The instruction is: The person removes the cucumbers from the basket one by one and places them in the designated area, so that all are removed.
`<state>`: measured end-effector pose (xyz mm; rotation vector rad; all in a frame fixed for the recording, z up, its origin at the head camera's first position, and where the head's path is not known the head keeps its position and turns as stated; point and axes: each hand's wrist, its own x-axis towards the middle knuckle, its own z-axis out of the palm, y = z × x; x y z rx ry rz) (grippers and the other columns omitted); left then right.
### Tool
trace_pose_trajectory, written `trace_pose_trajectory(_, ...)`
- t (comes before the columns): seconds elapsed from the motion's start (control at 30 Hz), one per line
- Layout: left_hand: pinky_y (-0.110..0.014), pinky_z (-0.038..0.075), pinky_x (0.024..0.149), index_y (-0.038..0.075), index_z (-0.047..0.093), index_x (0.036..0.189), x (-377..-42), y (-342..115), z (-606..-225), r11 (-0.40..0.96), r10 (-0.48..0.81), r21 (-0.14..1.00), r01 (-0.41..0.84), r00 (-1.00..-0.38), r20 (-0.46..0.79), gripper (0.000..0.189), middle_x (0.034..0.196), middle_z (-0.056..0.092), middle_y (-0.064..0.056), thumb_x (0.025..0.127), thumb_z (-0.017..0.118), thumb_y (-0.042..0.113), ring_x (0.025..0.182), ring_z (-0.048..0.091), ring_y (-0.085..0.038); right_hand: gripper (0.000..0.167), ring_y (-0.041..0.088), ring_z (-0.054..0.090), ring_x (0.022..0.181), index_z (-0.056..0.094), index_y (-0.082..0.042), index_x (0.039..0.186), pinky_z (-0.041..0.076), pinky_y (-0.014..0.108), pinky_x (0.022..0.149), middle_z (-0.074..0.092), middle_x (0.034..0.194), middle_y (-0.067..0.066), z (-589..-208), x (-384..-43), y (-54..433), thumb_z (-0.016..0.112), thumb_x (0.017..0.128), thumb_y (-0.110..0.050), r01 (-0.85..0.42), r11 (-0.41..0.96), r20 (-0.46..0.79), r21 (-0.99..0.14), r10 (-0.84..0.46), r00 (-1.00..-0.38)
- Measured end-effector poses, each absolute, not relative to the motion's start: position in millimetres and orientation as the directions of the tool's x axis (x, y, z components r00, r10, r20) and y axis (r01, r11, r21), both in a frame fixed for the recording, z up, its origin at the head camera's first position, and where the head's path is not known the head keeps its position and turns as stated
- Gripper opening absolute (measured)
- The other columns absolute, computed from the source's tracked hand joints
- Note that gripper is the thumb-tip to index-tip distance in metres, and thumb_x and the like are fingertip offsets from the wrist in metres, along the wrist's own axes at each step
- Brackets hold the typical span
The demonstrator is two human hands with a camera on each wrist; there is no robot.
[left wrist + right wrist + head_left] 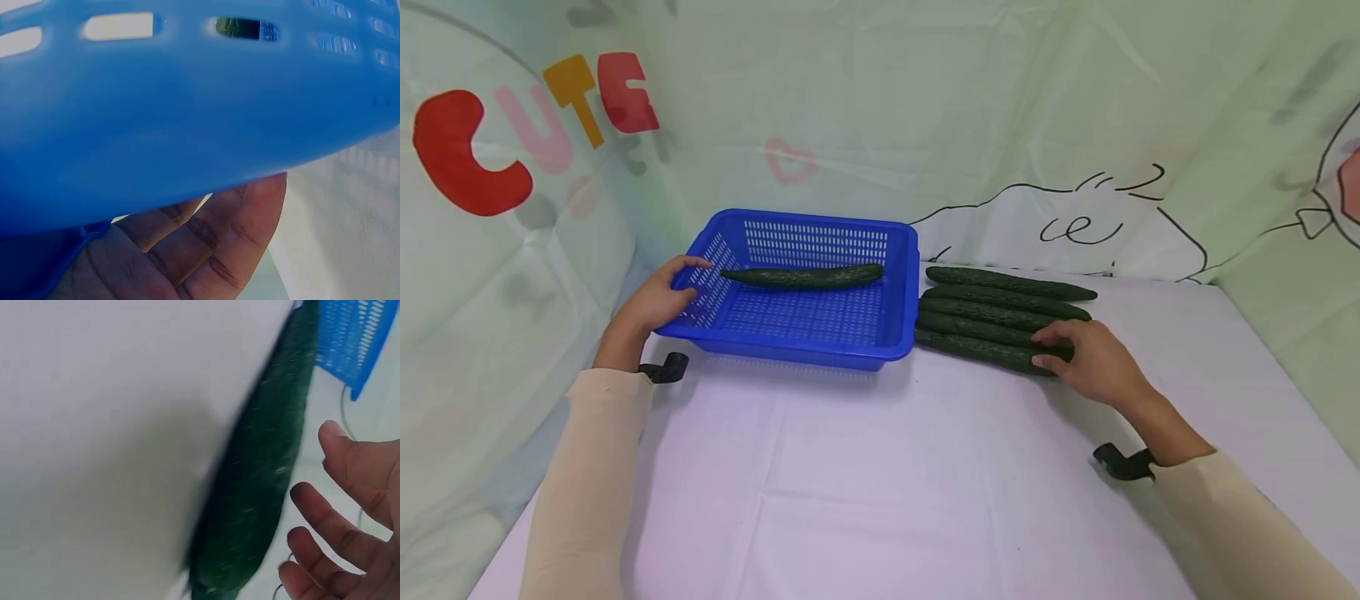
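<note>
A blue plastic basket [805, 354] stands on the table, and one cucumber [805, 277] lies in it near its back wall. My left hand [658, 300] grips the basket's left rim; in the left wrist view its fingers [219, 244] lie along the outside of the basket wall. To the right of the basket, several cucumbers [992, 315] lie side by side. Over their right ends reaches my right hand [1097, 358], fingers and thumb parted. The right wrist view has these fingers [337, 531] apart, beside a cucumber [256, 462], gripping nothing.
A white cloth [850, 483] covers the table. Behind it and at the sides hangs a pale green curtain [925, 108] with printed letters and line drawings. The row of cucumbers reaches close to the basket's right side.
</note>
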<state>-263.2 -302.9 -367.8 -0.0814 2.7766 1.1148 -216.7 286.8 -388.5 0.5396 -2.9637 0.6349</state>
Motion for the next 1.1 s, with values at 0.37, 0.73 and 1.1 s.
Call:
trace_pose_trajectory(0.37, -0.071, 0.035, 0.104, 0.019, 0.031, 0.152, -262, -304, -367, 0.718, -0.008, 0.686, -0.120, -0.986, -0.164, 0.052, 0.162, 0.012, -0.029, 0.101, 0.036, 0.013, 0.135, 0.032, -0.058, 0.024, 0.034, 0.064, 0.105, 0.071, -0.006, 0.110, 0.049, 0.054, 0.091, 0.072, 0.110, 0.014, -349, -211, 247, 0.070, 0.091, -0.020, -0.452, 0.786, 0.163, -0.422, -0.425, -0.890)
trace_pose_trajectory(0.73, -0.073, 0.030, 0.106, 0.018, 0.033, 0.151, -263, -303, -369, 0.722, -0.001, 0.684, -0.100, -0.990, -0.144, 0.052, 0.162, 0.011, -0.027, 0.100, 0.038, 0.010, 0.139, 0.026, -0.057, 0.023, 0.029, 0.065, 0.105, 0.071, -0.007, 0.111, 0.050, 0.050, 0.092, 0.073, 0.109, 0.009, -321, -234, 196, 0.070, 0.092, -0.020, -0.539, 0.749, 0.161, -0.385, -0.521, -0.839)
trace_pose_trajectory(1.1, -0.072, 0.027, 0.109, 0.019, 0.036, 0.150, -264, -303, -370, 0.707, -0.003, 0.700, -0.097, -0.991, -0.133, 0.053, 0.163, 0.012, -0.025, 0.098, 0.039, 0.008, 0.143, 0.024, -0.054, 0.024, 0.028, 0.066, 0.103, 0.071, -0.005, 0.111, 0.051, 0.049, 0.093, 0.073, 0.106, 0.012, -314, -276, 141, 0.070, 0.091, -0.018, -0.575, 0.719, 0.156, -0.390, -0.564, -0.811)
